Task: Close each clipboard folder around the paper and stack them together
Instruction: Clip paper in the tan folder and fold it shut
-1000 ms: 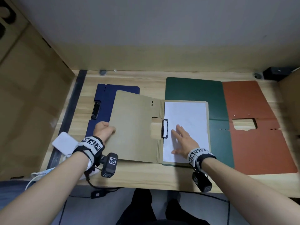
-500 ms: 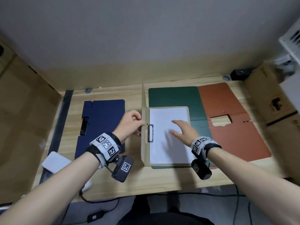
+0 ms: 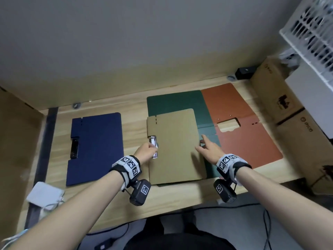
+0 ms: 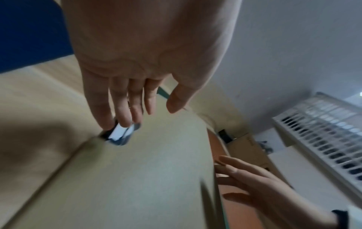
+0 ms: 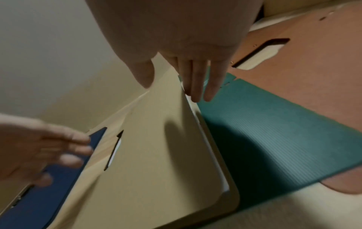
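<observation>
A tan clipboard folder [image 3: 174, 147] lies at the table's middle with its cover down over the paper. Only a thin white paper edge [image 5: 226, 186] shows at its right side. It rests on an open green folder [image 3: 173, 100], which overlaps an open rust-red folder [image 3: 248, 141]. A shut blue folder [image 3: 97, 145] lies apart at the left. My left hand [image 3: 146, 152] touches the metal clip [image 4: 121, 134] at the tan folder's left edge with straight fingers. My right hand [image 3: 207, 148] is at the right edge, thumb over the cover [image 5: 156, 139], fingers [image 5: 195, 86] beside it.
Cardboard boxes [image 3: 281, 98] stand along the table's right side, with a white slotted crate [image 3: 313, 33] above them. A small black box [image 3: 245, 72] sits at the back right. A white device with cables [image 3: 45, 193] lies at the front left corner. A cardboard wall borders the left.
The tan cover swung from flat open on the left, through upright, down over the paper. My right hand slid off the paper to the right edge; my left hand followed to the clip.
</observation>
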